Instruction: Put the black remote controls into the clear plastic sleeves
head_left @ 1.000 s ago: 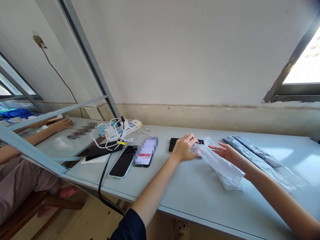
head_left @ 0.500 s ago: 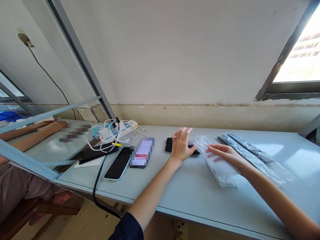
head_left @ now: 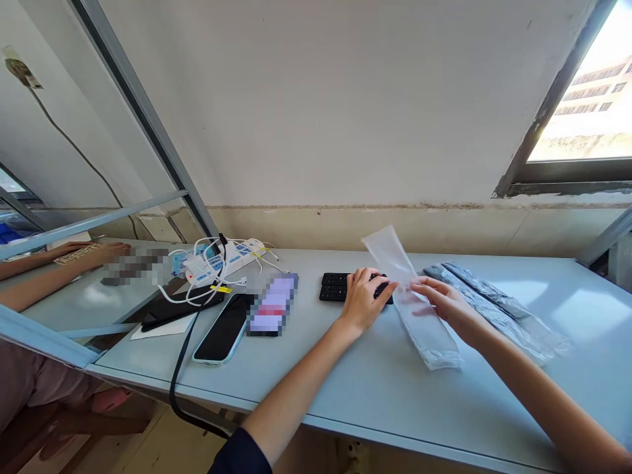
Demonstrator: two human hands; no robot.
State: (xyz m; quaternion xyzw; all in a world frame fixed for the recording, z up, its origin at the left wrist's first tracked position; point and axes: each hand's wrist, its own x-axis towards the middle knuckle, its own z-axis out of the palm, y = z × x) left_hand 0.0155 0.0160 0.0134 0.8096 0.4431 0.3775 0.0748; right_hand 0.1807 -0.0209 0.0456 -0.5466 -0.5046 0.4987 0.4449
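Two slim black strips with rows of buttons, like remote controls (head_left: 334,286), lie one behind the other on the grey-blue desk (head_left: 316,355). My left hand (head_left: 366,297) rests over their right part, fingers curled onto them and thumb reaching right; the contact is partly hidden. In my right hand (head_left: 442,304) a long clear plastic bag (head_left: 419,326) is pinched between thumb and fingers. The bag stands out beyond the fingers towards the wall, its lower end near the desk top. To the right of the bag lie two long dark items in clear wrapping (head_left: 486,309).
Left of the strips lie a phone with a lit screen (head_left: 272,306), a dark-screened phone (head_left: 224,329) and a black case (head_left: 182,306). A white power strip (head_left: 237,260) sits among tangled cables. Another person's arms (head_left: 74,270) rest on the neighbouring desk, beyond a metal frame (head_left: 153,118).
My left hand has come down from a raised, spread pose onto the black strips. The plastic bag, crumpled before, is straightened out, its far end clear of my left hand. The view has shifted slightly.
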